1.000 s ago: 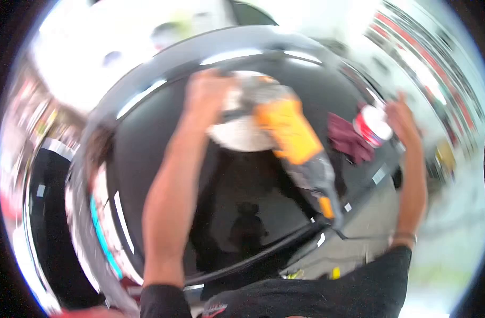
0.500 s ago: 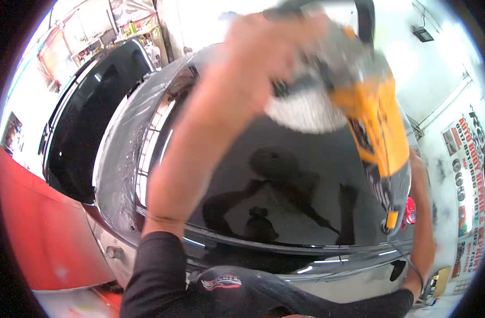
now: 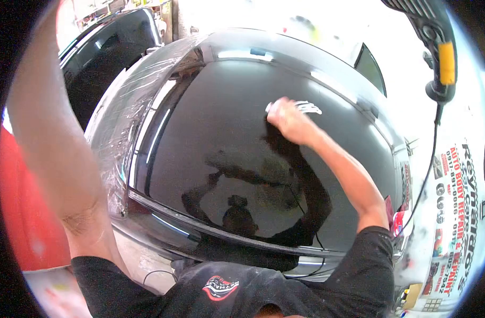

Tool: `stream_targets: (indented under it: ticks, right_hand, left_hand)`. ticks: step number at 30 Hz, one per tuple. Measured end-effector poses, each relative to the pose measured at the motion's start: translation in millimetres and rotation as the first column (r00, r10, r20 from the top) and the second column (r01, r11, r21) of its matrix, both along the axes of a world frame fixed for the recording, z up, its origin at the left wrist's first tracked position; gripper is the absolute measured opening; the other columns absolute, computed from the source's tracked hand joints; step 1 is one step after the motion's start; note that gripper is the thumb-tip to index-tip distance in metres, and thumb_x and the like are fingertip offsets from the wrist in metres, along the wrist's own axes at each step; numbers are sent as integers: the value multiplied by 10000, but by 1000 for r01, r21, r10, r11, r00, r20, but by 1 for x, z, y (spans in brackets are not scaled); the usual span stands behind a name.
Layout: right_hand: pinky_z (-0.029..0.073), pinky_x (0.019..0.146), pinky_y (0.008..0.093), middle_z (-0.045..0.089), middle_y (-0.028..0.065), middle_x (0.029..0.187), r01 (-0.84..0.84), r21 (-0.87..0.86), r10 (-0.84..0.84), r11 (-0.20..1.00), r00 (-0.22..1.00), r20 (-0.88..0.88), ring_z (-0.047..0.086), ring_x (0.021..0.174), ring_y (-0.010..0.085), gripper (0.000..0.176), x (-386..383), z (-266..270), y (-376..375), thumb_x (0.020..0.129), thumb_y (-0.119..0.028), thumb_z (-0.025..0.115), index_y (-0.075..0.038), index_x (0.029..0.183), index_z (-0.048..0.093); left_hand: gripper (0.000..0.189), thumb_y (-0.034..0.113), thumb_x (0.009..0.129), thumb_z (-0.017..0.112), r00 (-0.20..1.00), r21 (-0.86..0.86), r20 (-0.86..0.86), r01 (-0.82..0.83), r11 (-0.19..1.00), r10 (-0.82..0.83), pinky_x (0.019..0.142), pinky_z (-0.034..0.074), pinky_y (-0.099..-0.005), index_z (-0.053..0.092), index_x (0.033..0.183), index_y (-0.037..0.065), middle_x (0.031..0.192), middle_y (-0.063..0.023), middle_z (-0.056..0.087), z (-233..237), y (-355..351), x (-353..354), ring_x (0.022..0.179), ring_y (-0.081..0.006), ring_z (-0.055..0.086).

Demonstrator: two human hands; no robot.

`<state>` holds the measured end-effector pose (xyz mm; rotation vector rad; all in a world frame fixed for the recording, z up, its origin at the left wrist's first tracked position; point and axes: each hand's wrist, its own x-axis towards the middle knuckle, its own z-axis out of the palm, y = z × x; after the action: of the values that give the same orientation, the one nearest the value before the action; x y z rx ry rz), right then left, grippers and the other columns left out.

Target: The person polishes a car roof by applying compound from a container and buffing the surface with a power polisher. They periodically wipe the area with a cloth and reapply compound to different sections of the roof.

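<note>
My right hand (image 3: 287, 121) is over the glossy black car panel (image 3: 200, 122), its fingers curled at the surface. A whitish bit shows at the fingertips, but I cannot make out what it is. White streaks of paste (image 3: 308, 107) lie on the panel just right of the hand. My left forearm rises along the left side and the left hand is out of the frame above. The rear end of a power polisher (image 3: 438, 58), dark with a yellow part, hangs at the upper right, the rest cut off. Its cord (image 3: 430, 169) runs down from it.
Clear plastic film (image 3: 112, 143) covers the car's left side. A separate black panel (image 3: 115, 58) stands behind it, and a red panel (image 3: 28, 212) is at the left. A red-and-white container (image 3: 401, 222) stands at the right, before a lettered wall banner (image 3: 454, 212).
The polisher has gone from the upper middle to the upper right, mostly out of view. My right hand has come onto the panel, where white streaks now show. My left arm has swung left.
</note>
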<state>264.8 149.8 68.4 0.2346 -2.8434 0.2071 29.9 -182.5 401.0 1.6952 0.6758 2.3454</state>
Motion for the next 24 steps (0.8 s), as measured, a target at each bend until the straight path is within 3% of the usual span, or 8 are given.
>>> stream_targets:
  ticks: [3,7,8,10,14,18,20,24]
  right_hand:
    - [492,904,545,642,286,1036,720,-41,-700,692,657,-279,609,1049,435,502,-21,-15,65,959,-470,557,11,998,693]
    - [430,1047,496,620,291,1175,102,38,-108,994,953,283,573,1169,432,473,-71,20,-91,952,-390,587,54,1106,644]
    - [432,1030,498,648,249,1161,-331,-119,320,936,942,-97,596,1123,411,392,-77,-27,-92,967,-339,568,30,1065,659]
    - [430,1033,484,669,198,1174,-325,50,321,945,945,63,601,1133,379,400,-88,5,-79,1009,-345,507,6,1107,670]
    - [428,1066,528,653,236,1208,523,75,-510,849,848,-144,573,1149,441,602,-49,-27,18,1006,-533,451,-3,1134,706]
    - [426,1063,542,631,341,1159,540,127,-555,832,810,189,558,1192,512,782,8,31,19,985,-626,430,106,1127,667]
    - [561,845,497,691,281,921,858,32,-777,513,480,-408,696,926,417,560,52,-14,84,960,-532,517,-19,947,742]
    - [522,935,474,664,269,941,350,-72,-333,934,925,185,655,959,436,453,56,27,-57,957,-398,576,28,1026,713]
  left_hand:
    - [153,207,1006,619,996,11,11,-94,996,94,569,415,-227,631,969,59,667,65,432,-9,-22,1,528,-45,376]
    - [150,204,1011,612,951,47,132,-287,957,279,585,416,-232,640,1031,58,694,54,430,-23,-23,-10,547,-50,372]
    - [152,201,1009,614,943,18,153,-303,953,297,591,419,-234,639,1037,53,709,48,439,-26,-19,-11,557,-54,382]
    - [157,194,1006,619,925,-38,184,-330,943,331,603,426,-238,639,1050,44,737,35,458,-31,-10,-9,578,-62,401]
    - [172,181,999,630,896,-102,238,-361,927,375,626,439,-245,637,1076,27,795,10,496,-45,-18,-10,619,-78,439]
    - [193,168,992,640,884,-182,273,-341,922,380,649,452,-252,635,1101,10,852,-15,535,-58,-6,-7,660,-94,477]
    - [204,162,989,645,876,-207,280,-344,916,392,661,459,-256,634,1114,1,881,-28,554,-62,-5,-5,681,-102,496]
    - [230,149,982,655,863,-259,300,-335,906,406,684,472,-263,632,1140,-16,938,-53,592,-70,-6,-4,722,-118,535]
